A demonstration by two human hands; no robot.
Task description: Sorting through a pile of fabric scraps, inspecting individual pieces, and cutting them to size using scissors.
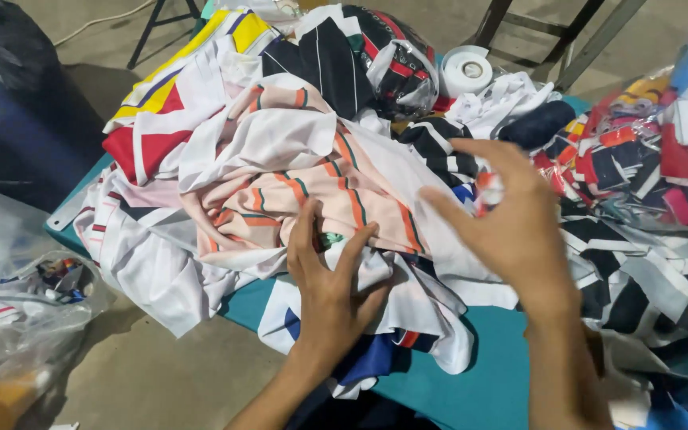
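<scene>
A heap of mixed garments covers a teal table (487,382). On top lies a pale pink shirt (304,171) with orange and green stripes. My left hand (330,283) rests on the cloth at the heap's near edge, fingers spread and pressing on white fabric just below the pink shirt. My right hand (511,219) hovers over the heap to the right, fingers apart and blurred, holding nothing that I can make out. Under it lie white and black-and-white garments (639,279).
A roll of white tape (467,72) sits at the back. Clear plastic bags of folded clothes (662,151) pile up at the right. Another clear bag (25,310) lies on the floor at the left. Metal legs (551,32) stand behind the table.
</scene>
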